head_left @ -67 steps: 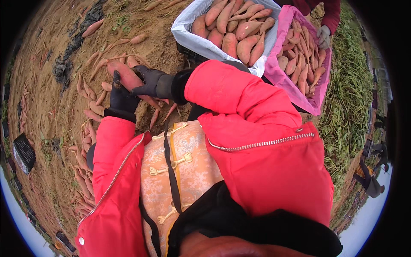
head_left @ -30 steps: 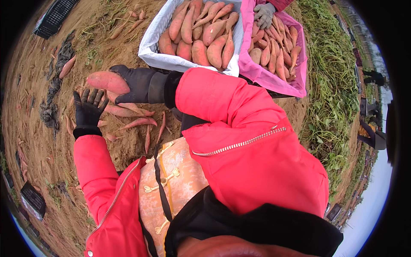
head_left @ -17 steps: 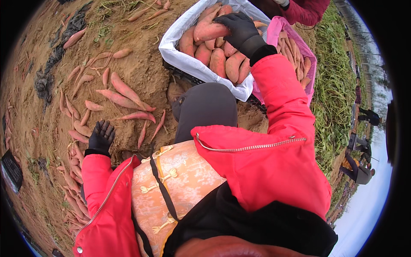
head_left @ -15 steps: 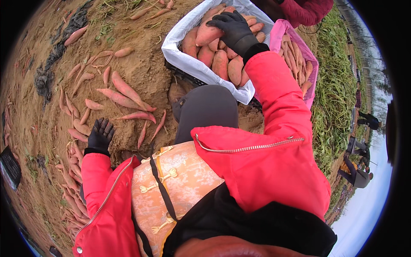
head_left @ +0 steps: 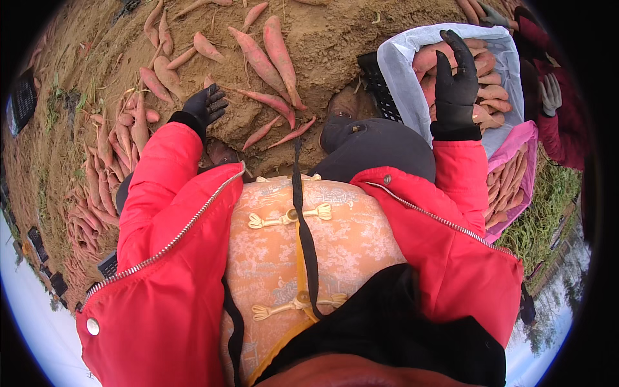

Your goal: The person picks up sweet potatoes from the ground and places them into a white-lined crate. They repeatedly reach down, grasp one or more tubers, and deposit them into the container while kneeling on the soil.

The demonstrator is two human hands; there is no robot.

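My right hand [head_left: 456,84], in a black glove, is raised in front of the white-lined crate [head_left: 401,77]. Its thumb and fingers stand apart with nothing between them. Behind it, pink-skinned sweet potatoes [head_left: 493,92] fill the crate. Over the soil at left, my left hand [head_left: 206,106], also black-gloved, hangs with fingers stretched out and holds nothing. Close to it lie a thin curved sweet potato [head_left: 274,104] and two larger ones, the nearer [head_left: 261,61] beside the farther [head_left: 281,57]. A loose heap of sweet potatoes [head_left: 106,171] spreads to its left.
A pink-lined container [head_left: 531,148] of slimmer sweet potatoes adjoins the crate. At right, another person in a dark red sleeve [head_left: 564,138] shows a grey-gloved hand [head_left: 551,95]. Another gloved hand [head_left: 494,17] is by sweet potatoes at the top. Black crates [head_left: 24,100] stand far left.
My right hand has come off a sweet potato in the white-lined crate and is now open above it. The view has swung left, so the crate appears farther right. My left hand remains open.
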